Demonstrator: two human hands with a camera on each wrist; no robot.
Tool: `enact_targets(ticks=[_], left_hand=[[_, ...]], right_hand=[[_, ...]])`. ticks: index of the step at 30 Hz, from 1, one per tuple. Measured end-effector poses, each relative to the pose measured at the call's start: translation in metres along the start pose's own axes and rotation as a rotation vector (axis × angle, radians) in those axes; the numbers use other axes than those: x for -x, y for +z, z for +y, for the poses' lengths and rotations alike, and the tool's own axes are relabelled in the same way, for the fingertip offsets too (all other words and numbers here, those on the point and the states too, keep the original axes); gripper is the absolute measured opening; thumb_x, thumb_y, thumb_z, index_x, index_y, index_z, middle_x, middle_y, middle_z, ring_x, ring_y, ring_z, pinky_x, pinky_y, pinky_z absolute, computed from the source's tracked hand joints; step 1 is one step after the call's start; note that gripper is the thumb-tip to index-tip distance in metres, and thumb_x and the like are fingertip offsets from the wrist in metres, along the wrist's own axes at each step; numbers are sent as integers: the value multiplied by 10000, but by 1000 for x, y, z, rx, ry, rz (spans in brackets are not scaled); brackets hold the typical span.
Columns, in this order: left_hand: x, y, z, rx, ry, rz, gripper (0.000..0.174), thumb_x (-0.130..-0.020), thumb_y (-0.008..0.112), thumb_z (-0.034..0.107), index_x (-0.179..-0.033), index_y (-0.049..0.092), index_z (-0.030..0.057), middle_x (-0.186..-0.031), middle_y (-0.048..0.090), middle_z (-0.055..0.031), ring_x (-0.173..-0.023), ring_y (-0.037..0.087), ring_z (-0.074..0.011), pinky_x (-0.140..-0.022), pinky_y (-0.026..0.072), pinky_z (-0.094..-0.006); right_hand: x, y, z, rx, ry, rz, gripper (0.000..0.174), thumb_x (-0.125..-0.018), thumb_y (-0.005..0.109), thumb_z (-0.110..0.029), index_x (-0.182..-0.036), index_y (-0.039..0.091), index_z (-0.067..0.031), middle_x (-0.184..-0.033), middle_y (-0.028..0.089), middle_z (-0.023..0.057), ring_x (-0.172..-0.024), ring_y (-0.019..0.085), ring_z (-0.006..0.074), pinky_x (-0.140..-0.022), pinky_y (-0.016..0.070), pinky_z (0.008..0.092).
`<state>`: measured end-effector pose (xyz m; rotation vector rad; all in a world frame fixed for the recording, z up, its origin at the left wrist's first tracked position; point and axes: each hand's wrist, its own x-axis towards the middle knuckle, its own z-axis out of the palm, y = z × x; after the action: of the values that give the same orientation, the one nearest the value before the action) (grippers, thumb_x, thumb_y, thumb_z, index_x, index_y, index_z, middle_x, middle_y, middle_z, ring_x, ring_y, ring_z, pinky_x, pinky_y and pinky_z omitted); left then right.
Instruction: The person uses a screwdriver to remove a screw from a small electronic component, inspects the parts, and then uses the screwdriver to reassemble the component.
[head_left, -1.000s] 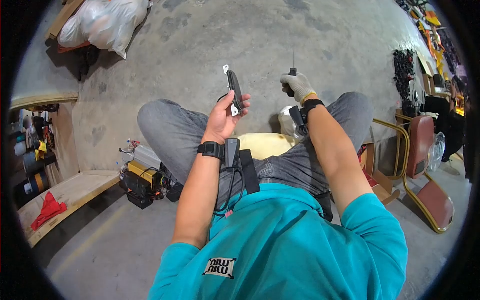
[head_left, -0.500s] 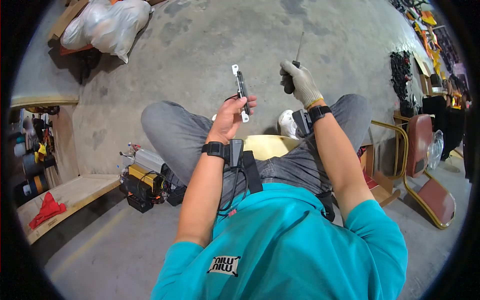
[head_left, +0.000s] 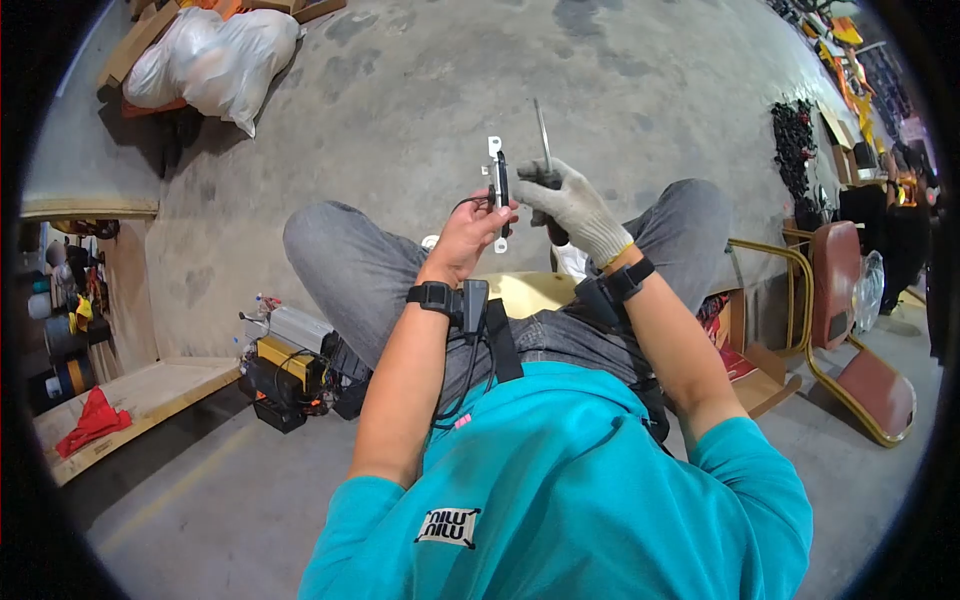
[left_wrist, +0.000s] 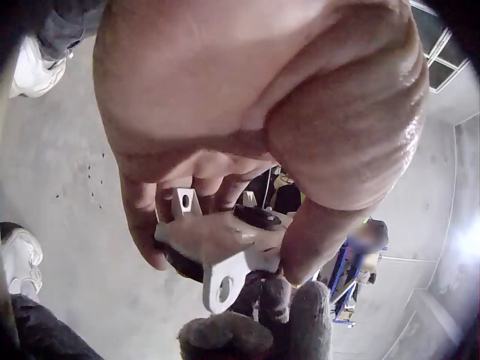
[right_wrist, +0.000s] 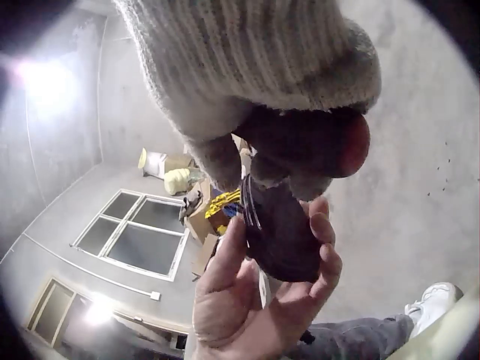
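Observation:
My bare left hand [head_left: 468, 240] grips a slim dark oval part [head_left: 503, 185] by its edges. White tabs with holes [left_wrist: 225, 279] stick out from the part's pale side, and a thin dark cable [head_left: 468, 201] loops beside it. My gloved right hand [head_left: 588, 212] holds a screwdriver [head_left: 543, 135], its metal shaft pointing up and away from me. In the right wrist view the dark handle [right_wrist: 307, 142] lies across the palm below the knitted cuff. The gloved fingertips [left_wrist: 309, 319] are right at the part's dark side.
Between my legs sits a pale yellow surface [head_left: 525, 292]. At left are a wooden bench [head_left: 165, 385] with a red cloth [head_left: 93, 422] and a pile of electrical gear [head_left: 290, 355]. Chairs [head_left: 838, 285] and an open cardboard box [head_left: 750, 370] stand at right; white bags [head_left: 225, 65] lie far left.
My right hand has come left and down to the dark part, carrying the screwdriver. My left hand has shifted slightly right and turned the part more edge-on.

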<state>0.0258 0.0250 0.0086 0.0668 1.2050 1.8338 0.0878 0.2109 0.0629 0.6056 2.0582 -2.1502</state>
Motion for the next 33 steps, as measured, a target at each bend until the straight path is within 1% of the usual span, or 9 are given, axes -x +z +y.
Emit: enact_targets(ticks=[1, 5, 8, 13, 15, 18, 21, 23, 33], left_hand=[[0, 0, 0, -3, 1, -2, 471, -900, 697, 155, -1278, 465, -2, -1187, 619, -113, -1069, 605, -171, -884, 513, -289], [-4, -3, -8, -35, 23, -75, 512, -905, 685, 111, -1337, 437, -9, -1186, 608, -98, -1077, 595, -157, -945, 488, -286], [-5, -3, -10, -59, 50, -132, 528, -908, 678, 92, -1363, 430, -5, -1189, 601, -91, -1076, 592, -154, -983, 471, -290], [-3, -1, -8, -92, 31, -152, 444, -950, 639, 155, -1336, 480, 4, -1165, 618, -72, -1072, 592, -144, -971, 476, -294], [-3, 0, -6, -19, -76, -41, 386, -1000, 563, 275, -1292, 538, 23, -1125, 644, -46, -1042, 604, -132, -925, 485, -283], [-3, 4, -4, -44, -99, 79, 394, -1029, 484, 358, -1248, 578, 44, -1085, 663, -30, -990, 622, -125, -862, 489, -272], [-9, -7, -15, -24, -63, 16, 374, -1035, 474, 350, -1225, 592, 52, -1086, 665, -28, -955, 633, -129, -834, 484, -266], [-9, -9, -18, -44, -61, 20, 366, -1037, 470, 346, -1220, 594, 54, -1085, 666, -28, -955, 633, -130, -827, 483, -265], [-7, -1, -17, -78, -68, 93, 372, -1051, 437, 326, -1269, 581, 61, -1085, 661, -29, -967, 627, -132, -834, 482, -277]], right_hand=[[0, 4, 0, 28, -33, -4, 566, -840, 736, -306, -1229, 538, 55, -926, 645, 82, -714, 615, 97, -583, 492, 238], [4, 7, -1, 14, -32, -115, 656, -830, 735, -284, -1325, 456, 43, -921, 639, 68, -722, 619, 102, -581, 491, 234], [-3, 1, 10, -56, -4, -192, 668, -830, 734, -282, -1335, 443, 43, -920, 630, 69, -733, 618, 104, -588, 497, 233], [-2, 0, 8, -47, 5, -191, 665, -826, 733, -269, -1337, 440, 38, -911, 619, 75, -743, 616, 110, -614, 514, 246], [1, 1, 4, -40, -8, -173, 661, -824, 734, -268, -1334, 442, 34, -907, 617, 78, -745, 616, 113, -621, 520, 251], [5, 1, -1, 2, 7, -179, 672, -823, 741, -295, -1327, 445, 35, -886, 609, 75, -742, 616, 118, -625, 521, 254], [4, 3, 1, -11, -2, -173, 676, -825, 741, -317, -1324, 447, 33, -864, 602, 72, -721, 616, 122, -609, 517, 255], [7, 2, -7, 4, 93, -172, 655, -828, 738, -316, -1312, 460, 27, -843, 596, 69, -689, 611, 122, -584, 511, 257], [0, 6, 4, -30, 20, -124, 525, -820, 743, -286, -1182, 521, 22, -831, 585, 65, -673, 602, 113, -534, 498, 253]])
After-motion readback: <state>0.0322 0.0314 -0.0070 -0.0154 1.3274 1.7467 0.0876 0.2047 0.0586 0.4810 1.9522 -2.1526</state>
